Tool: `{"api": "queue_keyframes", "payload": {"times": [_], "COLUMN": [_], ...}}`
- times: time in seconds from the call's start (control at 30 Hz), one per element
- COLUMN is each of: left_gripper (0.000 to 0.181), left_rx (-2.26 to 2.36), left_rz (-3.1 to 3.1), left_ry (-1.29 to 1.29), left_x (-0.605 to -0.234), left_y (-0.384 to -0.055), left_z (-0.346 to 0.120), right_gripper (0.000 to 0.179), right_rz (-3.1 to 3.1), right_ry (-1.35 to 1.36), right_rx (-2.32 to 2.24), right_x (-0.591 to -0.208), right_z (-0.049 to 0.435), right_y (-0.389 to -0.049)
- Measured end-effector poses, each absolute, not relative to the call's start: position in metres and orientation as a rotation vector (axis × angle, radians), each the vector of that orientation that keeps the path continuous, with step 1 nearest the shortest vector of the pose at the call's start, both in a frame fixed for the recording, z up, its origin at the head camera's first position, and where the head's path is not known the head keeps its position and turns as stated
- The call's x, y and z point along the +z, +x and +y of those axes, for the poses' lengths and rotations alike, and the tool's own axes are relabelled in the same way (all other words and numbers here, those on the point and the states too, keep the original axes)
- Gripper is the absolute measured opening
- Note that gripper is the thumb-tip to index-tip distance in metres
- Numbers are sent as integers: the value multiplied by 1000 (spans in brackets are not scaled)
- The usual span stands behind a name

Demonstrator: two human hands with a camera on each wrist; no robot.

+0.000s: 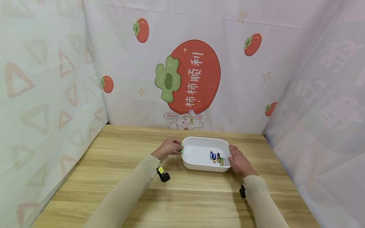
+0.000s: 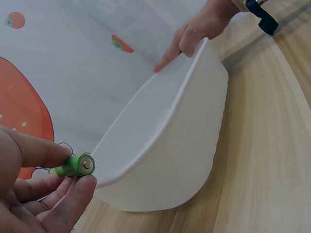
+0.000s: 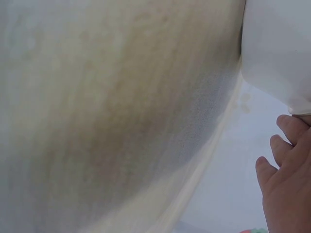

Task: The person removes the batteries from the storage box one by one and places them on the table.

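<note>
At the left end of a white plastic tub (image 1: 205, 167), my left hand (image 1: 170, 147) pinches a green AA-type battery (image 2: 77, 166) between thumb and fingers. One metal end of it faces the camera in the left wrist view. The battery is beside the tub's rim, at about rim height. On the opposite end, my right hand (image 1: 239, 161) rests against the rim with its fingers fairly straight. Several batteries lie loose inside the tub toward its right side, among them a blue one (image 1: 214, 158), a black one (image 1: 218, 157) and a green-and-yellow one (image 1: 221, 161).
The tub stands on a wood-grain table (image 1: 194, 202), toward its back edge. A white cloth backdrop (image 1: 122, 107) with persimmon prints rises behind it, and cloth walls (image 1: 42, 104) stand on both sides. Each wrist carries a small black camera (image 1: 163, 174).
</note>
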State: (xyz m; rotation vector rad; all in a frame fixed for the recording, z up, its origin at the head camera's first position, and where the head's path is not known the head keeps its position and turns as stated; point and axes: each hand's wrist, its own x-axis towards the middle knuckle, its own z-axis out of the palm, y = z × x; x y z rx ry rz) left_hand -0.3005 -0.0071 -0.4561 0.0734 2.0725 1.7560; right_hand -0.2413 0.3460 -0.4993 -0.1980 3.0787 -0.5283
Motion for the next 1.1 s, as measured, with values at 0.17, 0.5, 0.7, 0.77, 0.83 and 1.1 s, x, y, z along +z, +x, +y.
{"api": "queue_keyframes", "payload": {"times": [0.17, 0.5, 0.7, 0.77, 0.83, 1.1], "left_gripper": [17, 19, 19, 20, 22, 28], "left_rx": [1790, 1779, 1766, 1767, 1771, 1795], "left_rz": [2046, 2074, 2108, 2119, 2124, 2116], "left_ry": [60, 86, 54, 30, 23, -18], "left_x": [-461, -464, -467, -468, -469, -473], "left_y": [-299, -301, -300, -301, -301, -298], "left_z": [-20, -35, -47, -54, -60, -84], "right_gripper": [61, 61, 62, 62, 62, 62], "right_rz": [3074, 3083, 3061, 3056, 3058, 3062], "right_ry": [-177, -168, -138, -142, -143, -160], "right_rx": [-518, -513, -546, -557, -553, -569], "right_x": [-501, -500, -501, -501, -501, -501], "right_z": [345, 349, 351, 350, 350, 349], "right_y": [-241, -240, -239, -239, -239, -243]}}
